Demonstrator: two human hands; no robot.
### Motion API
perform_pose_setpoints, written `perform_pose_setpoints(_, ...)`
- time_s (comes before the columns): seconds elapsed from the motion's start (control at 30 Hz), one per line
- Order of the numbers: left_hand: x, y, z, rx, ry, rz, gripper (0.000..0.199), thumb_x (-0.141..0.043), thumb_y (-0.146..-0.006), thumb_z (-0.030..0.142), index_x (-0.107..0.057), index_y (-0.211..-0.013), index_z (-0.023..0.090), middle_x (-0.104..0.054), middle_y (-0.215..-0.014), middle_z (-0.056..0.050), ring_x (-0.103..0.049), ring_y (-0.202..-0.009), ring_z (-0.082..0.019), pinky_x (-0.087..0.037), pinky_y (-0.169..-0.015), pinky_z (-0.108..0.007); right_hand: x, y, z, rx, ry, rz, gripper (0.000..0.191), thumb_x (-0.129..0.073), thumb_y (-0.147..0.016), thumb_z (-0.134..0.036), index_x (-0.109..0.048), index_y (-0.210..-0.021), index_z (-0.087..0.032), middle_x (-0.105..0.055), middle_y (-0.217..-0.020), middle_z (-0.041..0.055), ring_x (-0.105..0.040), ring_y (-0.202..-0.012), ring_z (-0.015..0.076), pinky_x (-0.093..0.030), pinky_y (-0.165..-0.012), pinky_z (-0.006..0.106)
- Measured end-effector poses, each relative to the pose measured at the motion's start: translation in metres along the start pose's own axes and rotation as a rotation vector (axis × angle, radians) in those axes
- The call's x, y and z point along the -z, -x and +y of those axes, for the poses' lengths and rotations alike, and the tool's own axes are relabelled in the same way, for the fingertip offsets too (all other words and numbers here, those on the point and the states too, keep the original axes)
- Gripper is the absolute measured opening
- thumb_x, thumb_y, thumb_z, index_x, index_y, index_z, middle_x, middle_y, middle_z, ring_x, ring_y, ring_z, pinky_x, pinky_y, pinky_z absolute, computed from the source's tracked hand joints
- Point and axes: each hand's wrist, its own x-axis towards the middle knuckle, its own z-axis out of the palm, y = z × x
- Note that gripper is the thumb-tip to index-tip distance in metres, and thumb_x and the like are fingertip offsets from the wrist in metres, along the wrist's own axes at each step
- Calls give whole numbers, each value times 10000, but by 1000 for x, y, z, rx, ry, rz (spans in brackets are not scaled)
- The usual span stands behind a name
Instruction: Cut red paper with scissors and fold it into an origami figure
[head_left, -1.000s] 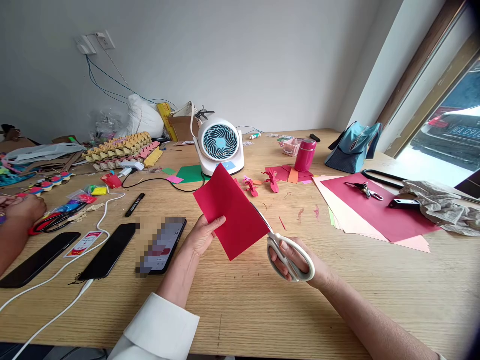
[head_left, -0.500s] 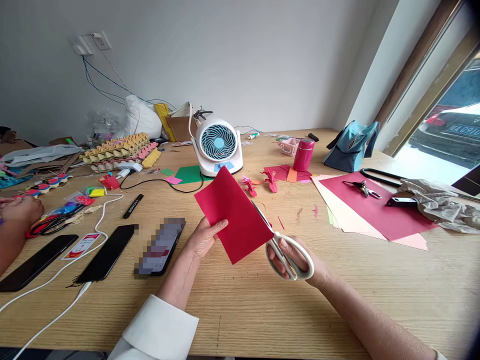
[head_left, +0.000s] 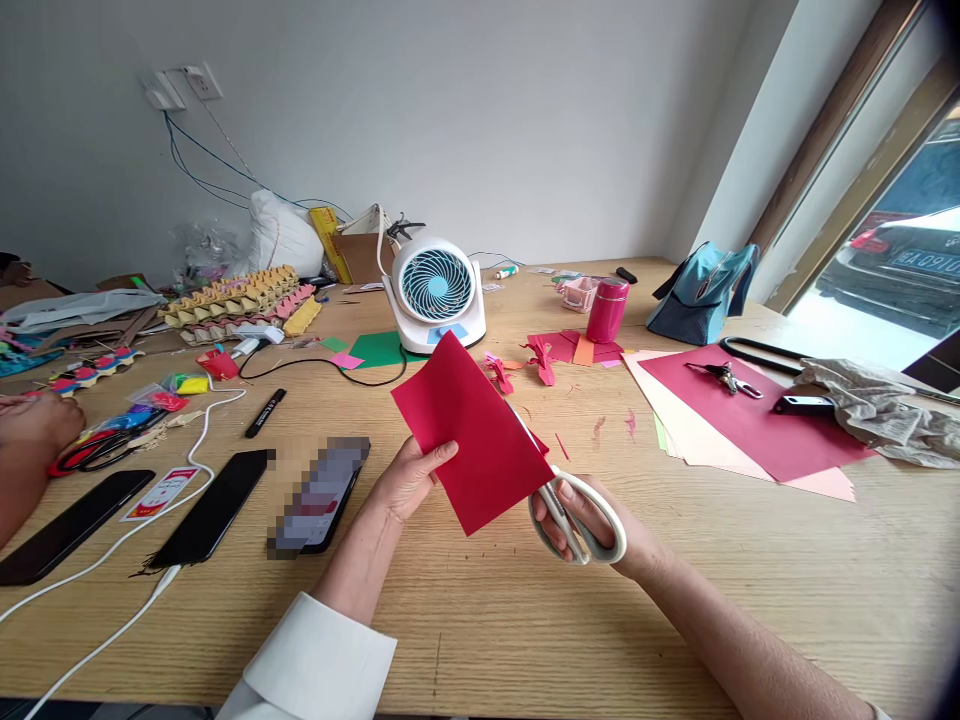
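My left hand (head_left: pixel 411 482) pinches a sheet of red paper (head_left: pixel 471 440) at its left edge, thumb on top. The paper is held up over the table. In my right hand (head_left: pixel 589 515) are white-handled scissors (head_left: pixel 577 520), fingers through the loops. Their blades lie along the paper's right edge and are partly hidden by it. A narrow strip at that edge stands slightly off from the sheet. Beyond the paper lie two small red paper figures (head_left: pixel 541 362) and a few red scraps.
A white fan (head_left: pixel 437 290) stands behind the paper, a pink bottle (head_left: pixel 607 312) to its right. Large coloured sheets (head_left: pixel 739 410) lie at the right. Phones (head_left: pixel 214 508), a black marker (head_left: pixel 265 413) and white cables are at left, near another person's hand (head_left: pixel 37 425).
The scissors' handles have come closer together, and the blades have closed further along the paper's right edge. The paper has shifted slightly right and down.
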Motion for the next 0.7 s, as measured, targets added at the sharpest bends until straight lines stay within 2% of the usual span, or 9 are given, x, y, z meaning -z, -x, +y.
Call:
perform_pose_setpoints(0.13, -4, 1, 2, -27, -30, 0, 587, -827, -670, 243, -618, -1218, 213, -658, -1266, -90, -567, -1227, -306, -451, -1045, -443, 1, 0, 3, -9, -25, -21, 455, -423, -948, -566, -577, -894, -141, -535, -590, -5, -494, -466, 103, -366, -438, 224)
perform_pose_setpoints(0.4, -9, 4, 2, -30, -71, -15, 578, -836, -657, 252, -631, -1194, 191, -657, -1263, -111, -569, -1222, -317, -422, -1070, -466, 0, -2, 5, 31, -28, 28, 460, -405, -953, -571, -567, -857, -150, -547, -575, -3, -495, -450, 104, -402, -454, 240)
perform_pose_setpoints(0.7, -12, 4, 2, -8, -43, 13, 574, -843, -643, 238, -635, -1177, 196, -671, -1240, -97, -575, -1215, -309, -443, -1049, -455, 2, -2, 14, 23, -53, 86, 457, -449, -936, -572, -591, -832, -150, -518, -504, -13, -467, -399, 102, -344, -391, 229)
